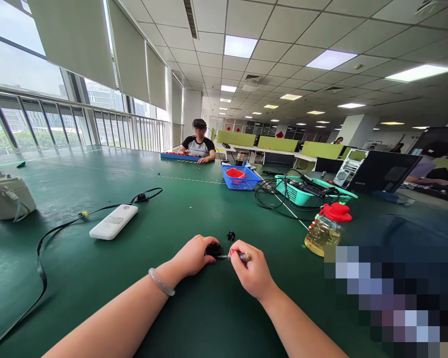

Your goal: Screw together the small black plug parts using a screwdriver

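Observation:
My left hand [196, 254], a bangle at its wrist, is closed around a small black part [213, 249] and steadies it at the tabletop. Between the fingers of my right hand [251, 266] is a screwdriver [245, 257], its thin shaft pointing left to the black part. Whether the tip sits in a screw is too small to tell. Just beyond both hands lies another small black piece [230, 235] on the green table [190, 313]. My left fingers hide much of the part they hold.
A white power bank [114, 222] and black cable [41, 263] lie left, near a beige bag [7, 194]. Rightward stand a red-capped bottle [324, 231], a teal basket [302, 198] of cables and a blue basket [242, 185]. Another person [198, 144] sits across the table.

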